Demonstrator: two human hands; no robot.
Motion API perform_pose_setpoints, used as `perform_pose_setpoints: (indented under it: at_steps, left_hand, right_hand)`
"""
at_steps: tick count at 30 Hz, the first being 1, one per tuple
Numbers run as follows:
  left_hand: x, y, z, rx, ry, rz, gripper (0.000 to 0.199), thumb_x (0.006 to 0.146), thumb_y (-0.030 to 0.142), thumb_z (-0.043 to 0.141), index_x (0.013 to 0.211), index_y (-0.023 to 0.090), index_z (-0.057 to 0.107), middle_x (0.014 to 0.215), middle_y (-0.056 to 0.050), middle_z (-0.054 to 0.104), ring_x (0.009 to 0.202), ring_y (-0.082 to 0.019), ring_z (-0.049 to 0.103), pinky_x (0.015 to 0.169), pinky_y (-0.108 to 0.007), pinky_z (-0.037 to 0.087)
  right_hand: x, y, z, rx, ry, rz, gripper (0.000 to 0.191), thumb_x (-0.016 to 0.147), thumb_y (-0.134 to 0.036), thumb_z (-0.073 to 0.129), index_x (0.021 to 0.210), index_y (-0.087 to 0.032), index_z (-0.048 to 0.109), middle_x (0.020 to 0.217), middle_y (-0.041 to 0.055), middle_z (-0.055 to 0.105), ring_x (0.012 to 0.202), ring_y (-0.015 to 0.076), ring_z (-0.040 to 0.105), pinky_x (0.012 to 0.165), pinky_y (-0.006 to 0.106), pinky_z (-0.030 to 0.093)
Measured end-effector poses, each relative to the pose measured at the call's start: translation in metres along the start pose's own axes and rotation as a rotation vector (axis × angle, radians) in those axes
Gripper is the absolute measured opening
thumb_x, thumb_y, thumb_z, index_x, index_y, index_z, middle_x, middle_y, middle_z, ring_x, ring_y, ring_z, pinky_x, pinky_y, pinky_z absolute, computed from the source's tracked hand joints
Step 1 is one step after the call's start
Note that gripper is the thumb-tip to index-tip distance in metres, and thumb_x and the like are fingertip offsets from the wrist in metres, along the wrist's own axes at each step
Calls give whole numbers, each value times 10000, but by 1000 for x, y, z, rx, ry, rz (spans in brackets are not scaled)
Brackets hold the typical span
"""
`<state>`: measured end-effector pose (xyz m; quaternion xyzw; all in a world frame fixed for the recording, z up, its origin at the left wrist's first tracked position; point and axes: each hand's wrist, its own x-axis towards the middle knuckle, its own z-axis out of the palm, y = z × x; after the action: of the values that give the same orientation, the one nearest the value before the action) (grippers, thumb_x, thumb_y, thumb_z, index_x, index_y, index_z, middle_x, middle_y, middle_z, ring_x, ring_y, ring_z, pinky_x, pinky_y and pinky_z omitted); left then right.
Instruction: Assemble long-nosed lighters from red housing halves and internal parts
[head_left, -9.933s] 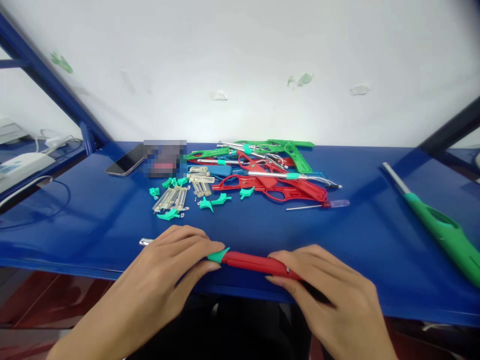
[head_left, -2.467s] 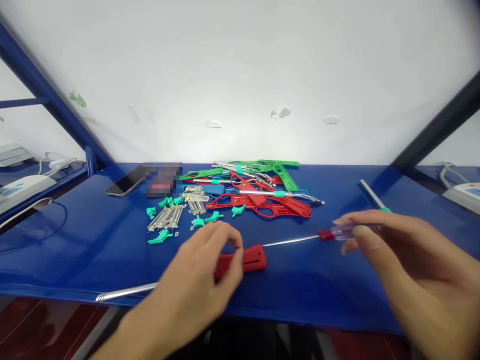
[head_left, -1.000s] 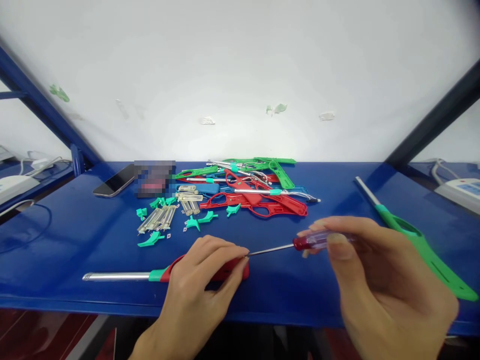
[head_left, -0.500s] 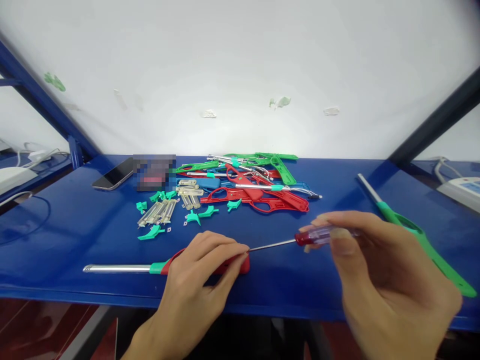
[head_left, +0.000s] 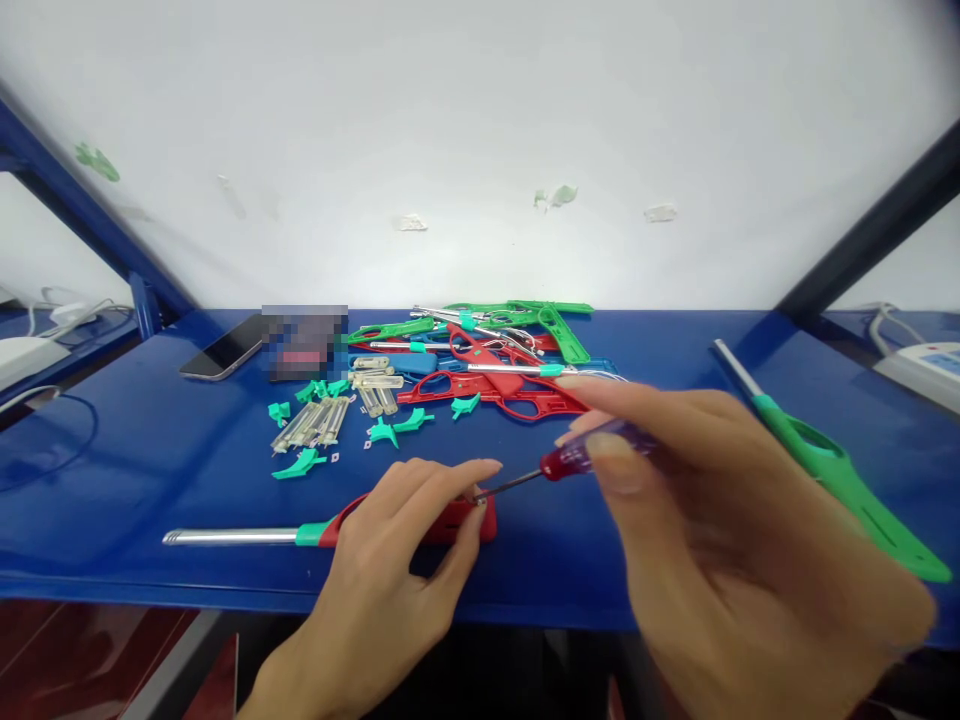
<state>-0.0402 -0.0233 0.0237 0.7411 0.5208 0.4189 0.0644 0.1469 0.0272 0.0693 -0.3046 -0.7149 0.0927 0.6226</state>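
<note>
A silver barrel point(head_left: 229, 537) pokes out left of the left hand point(head_left: 382, 555), part of a red-handled utility lighter point(head_left: 328, 533) lying on the blue table point(head_left: 150, 480) under that hand. It looks light and rigid, its metal tube probably slick, so the plastic handle seems the better hold. I can't tell whether the hand grips it; thumb and forefinger stand slightly parted by the tip of the screwdriver point(head_left: 559, 464). Right of them, the right hand point(head_left: 705, 500) is clamped on the screwdriver's translucent handle. Past that hand lies a green lighter point(head_left: 846, 485).
</note>
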Motion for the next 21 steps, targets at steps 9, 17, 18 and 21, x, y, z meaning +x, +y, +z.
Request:
perform_pose_setpoints:
  at_steps: [9,17,18,21]
  left_hand:
    - [3,2,0,17,10,40,374,1032,99,605,1364,269,633,1001,31,707,899,-99,677,881,-208,534]
    - [1,0,-1,38,10,48,391,1032,97,607,1380,274,625,1006,17,713,897,-125,670,883,-265,535]
    - [1,0,-1,37,6,43,399,1033,96,606,1388,277,619,1006,17,714,898,-128,671,884,-271,536]
    - [2,0,-2,49,-13,21,403,1038,100,600,1395,287,608,1008,18,711,888,-131,670,879,-280,537]
  right_hand:
    - [-4,5,-4,15,3,33,301,970,-94,723,1218,-259,765,1125,-66,818,922,85,741,835,208,607]
    - [-3,2,-4,-5,10,42,263,987,-125,719,1205,-266,767,1105,-77,823,886,89,724,814,228,606]
    - [-4,2,-4,-3,10,48,267,988,-124,717,1203,-274,766,1101,-78,823,887,94,724,814,237,607]
    - [-5,-1,-4,-1,29,71,287,987,-125,719,1205,-306,765,1101,-83,825,867,110,719,797,263,612]
